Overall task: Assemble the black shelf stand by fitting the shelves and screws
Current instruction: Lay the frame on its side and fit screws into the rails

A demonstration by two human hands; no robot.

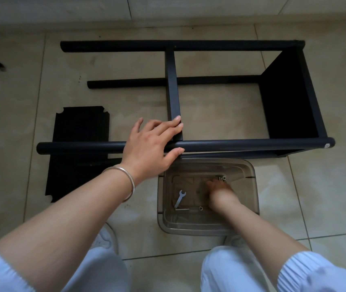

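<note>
shelf stand: matt black | bin: translucent plastic | wrench: metal

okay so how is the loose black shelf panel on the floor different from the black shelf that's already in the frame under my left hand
The loose flat black shelf panel lies flat on the tiled floor, attached to nothing; the narrow-looking fitted black shelf stands on edge between the round black poles. The loose panel shows its whole broad face and notched corners, the fitted shelf only its thin edge. The left hand rests on the fitted shelf and the front pole; nothing touches the loose panel. Both are matte black.
</note>
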